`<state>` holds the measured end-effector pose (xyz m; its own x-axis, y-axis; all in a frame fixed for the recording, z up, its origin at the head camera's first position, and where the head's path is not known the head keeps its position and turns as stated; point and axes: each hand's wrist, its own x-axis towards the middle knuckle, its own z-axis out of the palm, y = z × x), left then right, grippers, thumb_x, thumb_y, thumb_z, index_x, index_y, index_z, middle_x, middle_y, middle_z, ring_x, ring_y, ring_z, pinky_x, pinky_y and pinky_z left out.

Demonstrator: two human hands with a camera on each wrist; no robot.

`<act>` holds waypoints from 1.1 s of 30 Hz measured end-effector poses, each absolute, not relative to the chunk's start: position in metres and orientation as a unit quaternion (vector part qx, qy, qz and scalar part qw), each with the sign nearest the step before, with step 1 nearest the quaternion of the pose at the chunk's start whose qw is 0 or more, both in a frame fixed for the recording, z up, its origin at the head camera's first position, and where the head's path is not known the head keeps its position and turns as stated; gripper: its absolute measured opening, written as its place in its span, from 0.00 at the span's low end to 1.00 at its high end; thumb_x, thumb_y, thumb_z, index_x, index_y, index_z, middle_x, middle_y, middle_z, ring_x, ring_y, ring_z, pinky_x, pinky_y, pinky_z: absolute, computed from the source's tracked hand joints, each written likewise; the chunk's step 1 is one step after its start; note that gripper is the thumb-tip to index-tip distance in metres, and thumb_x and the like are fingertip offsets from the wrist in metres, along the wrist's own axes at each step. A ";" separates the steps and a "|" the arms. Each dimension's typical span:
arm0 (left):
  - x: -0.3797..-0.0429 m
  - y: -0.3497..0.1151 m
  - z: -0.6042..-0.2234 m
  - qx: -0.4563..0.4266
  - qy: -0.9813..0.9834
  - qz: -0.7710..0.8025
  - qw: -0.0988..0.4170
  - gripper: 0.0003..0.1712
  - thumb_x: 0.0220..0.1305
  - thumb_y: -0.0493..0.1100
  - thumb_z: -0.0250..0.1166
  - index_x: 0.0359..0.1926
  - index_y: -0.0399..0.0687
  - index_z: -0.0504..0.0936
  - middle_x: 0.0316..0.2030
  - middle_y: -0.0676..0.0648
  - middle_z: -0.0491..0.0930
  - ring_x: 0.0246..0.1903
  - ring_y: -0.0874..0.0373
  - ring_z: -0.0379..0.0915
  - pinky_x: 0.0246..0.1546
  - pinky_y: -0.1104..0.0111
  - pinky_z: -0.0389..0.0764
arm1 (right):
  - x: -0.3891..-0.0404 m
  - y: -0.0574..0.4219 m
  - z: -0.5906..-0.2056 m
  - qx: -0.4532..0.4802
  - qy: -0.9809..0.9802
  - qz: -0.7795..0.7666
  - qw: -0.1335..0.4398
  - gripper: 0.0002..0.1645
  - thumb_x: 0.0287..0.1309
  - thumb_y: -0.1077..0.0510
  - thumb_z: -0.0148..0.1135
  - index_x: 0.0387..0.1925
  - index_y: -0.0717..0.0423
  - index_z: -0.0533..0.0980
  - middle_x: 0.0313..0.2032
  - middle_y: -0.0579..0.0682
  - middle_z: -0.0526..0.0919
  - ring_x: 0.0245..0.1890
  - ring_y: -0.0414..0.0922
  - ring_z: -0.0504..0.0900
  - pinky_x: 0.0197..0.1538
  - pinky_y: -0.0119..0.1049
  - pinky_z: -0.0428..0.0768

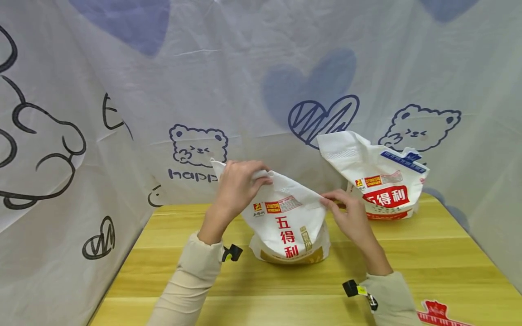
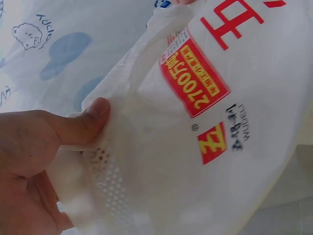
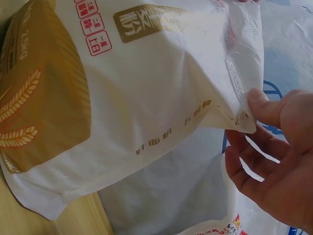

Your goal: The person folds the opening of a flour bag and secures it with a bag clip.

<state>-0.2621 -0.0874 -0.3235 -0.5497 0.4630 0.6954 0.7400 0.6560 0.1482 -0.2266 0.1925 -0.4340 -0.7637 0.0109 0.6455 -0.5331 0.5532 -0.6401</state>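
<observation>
A white flour bag [image 1: 291,217] with red lettering and a gold lower band stands on the wooden table. My left hand [image 1: 240,185] grips its top edge at the left; in the left wrist view the thumb of that hand [image 2: 54,147] presses on the front of the plastic near a patch of small holes. With thumb and fingers my right hand [image 1: 348,217] pinches the upper right corner, seen closely in the right wrist view, where the hand [image 3: 274,152] has its other fingers loosely bent. The top edge slopes down from left to right.
Behind on the right stands a second flour bag [image 1: 383,181], a blue sealing clip [image 1: 405,160] across its top. A red clip [image 1: 440,312] lies at the table's front right. A printed curtain [image 1: 244,68] hangs around the wooden table [image 1: 163,253].
</observation>
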 end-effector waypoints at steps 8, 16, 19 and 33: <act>-0.262 -0.084 -0.334 -0.337 -0.840 -0.232 0.357 0.08 0.60 0.43 0.75 0.40 0.49 0.88 0.39 0.49 0.89 0.38 0.53 0.83 0.49 0.57 0.75 | -0.230 0.188 -0.438 0.155 -0.815 0.431 0.356 0.04 0.65 0.67 0.67 0.37 0.62 0.86 0.33 0.51 0.86 0.31 0.45 0.79 0.36 0.22 0.73; -0.262 -0.093 -0.339 -0.307 -0.849 -0.238 0.358 0.07 0.64 0.39 0.72 0.43 0.48 0.87 0.42 0.49 0.88 0.42 0.51 0.80 0.59 0.49 0.69 | -0.231 0.188 -0.438 0.149 -0.811 0.430 0.369 0.05 0.65 0.66 0.66 0.38 0.63 0.86 0.34 0.53 0.87 0.32 0.47 0.81 0.38 0.20 0.73; -0.262 -0.097 -0.341 -0.287 -0.852 -0.244 0.364 0.06 0.64 0.43 0.73 0.40 0.49 0.87 0.38 0.50 0.88 0.40 0.51 0.79 0.61 0.47 0.66 | -0.230 0.188 -0.438 0.150 -0.812 0.430 0.365 0.05 0.66 0.66 0.66 0.38 0.63 0.86 0.33 0.53 0.86 0.32 0.47 0.80 0.37 0.20 0.73; -0.257 -0.092 -0.354 -0.296 -0.801 -0.272 0.444 0.04 0.60 0.34 0.74 0.34 0.44 0.86 0.33 0.47 0.85 0.36 0.51 0.76 0.58 0.46 0.65 | -0.230 0.192 -0.440 0.148 -0.819 0.431 0.349 0.05 0.65 0.66 0.67 0.39 0.62 0.87 0.33 0.51 0.86 0.31 0.43 0.79 0.37 0.22 0.75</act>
<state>-0.2570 -0.0917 -0.3543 -0.4303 0.2337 0.8719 0.7158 0.6768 0.1718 -0.2298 0.1921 -0.4400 -0.7124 0.0584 0.6993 -0.5429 0.5855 -0.6020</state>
